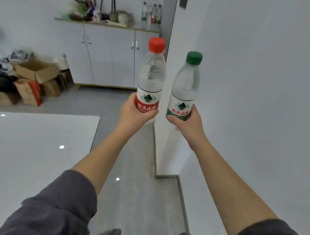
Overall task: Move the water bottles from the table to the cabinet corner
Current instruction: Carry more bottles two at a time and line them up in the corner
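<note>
My left hand [132, 114] grips a clear water bottle with a red cap and red label [150, 76], held upright in the air. My right hand [188, 123] grips a second clear bottle with a green cap and green label [184, 86], tilted slightly. Both are raised in front of me above the floor. Ahead stands a white cabinet [109, 55] with a wooden top; several water bottles [151, 14] stand at its right corner against the wall. The white table [28, 154] lies at my lower left.
A white wall corner [164, 136] juts out just behind the held bottles, with a wall running along the right. Cardboard boxes and bags [30, 79] are piled on the floor at left. Clutter of bags and utensils [95, 12] covers the cabinet top. Grey tiled floor [131, 180] leads ahead.
</note>
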The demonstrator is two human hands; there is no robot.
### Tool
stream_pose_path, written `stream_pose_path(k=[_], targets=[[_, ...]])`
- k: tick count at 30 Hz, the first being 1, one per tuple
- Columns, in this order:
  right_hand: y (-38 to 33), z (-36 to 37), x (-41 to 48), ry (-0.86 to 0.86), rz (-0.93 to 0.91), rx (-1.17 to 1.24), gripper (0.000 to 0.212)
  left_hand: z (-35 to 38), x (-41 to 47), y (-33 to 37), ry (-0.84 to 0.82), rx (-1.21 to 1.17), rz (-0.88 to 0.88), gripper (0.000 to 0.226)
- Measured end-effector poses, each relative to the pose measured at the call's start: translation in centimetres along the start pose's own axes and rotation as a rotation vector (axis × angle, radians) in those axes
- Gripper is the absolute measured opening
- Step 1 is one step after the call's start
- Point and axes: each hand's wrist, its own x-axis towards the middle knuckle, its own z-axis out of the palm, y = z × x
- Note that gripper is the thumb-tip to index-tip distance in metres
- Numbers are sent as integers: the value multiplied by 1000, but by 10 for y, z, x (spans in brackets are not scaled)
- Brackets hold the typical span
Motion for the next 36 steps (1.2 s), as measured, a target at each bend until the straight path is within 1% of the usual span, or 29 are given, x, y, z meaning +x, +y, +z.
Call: stream_pose_path(k=[4,8,11,15,20,28,36], targets=[[-69,2,27,7,-90,106,47,-27,39,57,32,-86,96,51],[-130,1,45,-29,-157,200,44,-53,65,101,60,-133,159,54],[-164,1,52,-42,-186,209,44,-67,77,124,57,-180,183,57],[-194,3,58,-41,-220,194,51,-79,87,149,64,-219,213,51],[-211,6,67,-49,-255,189,53,-84,96,166,83,-244,234,44],[-218,11,83,-55,-301,183,48,-87,110,165,97,-285,238,43],[-213,22,103,-55,-296,169,45,-92,130,156,96,-265,244,45]])
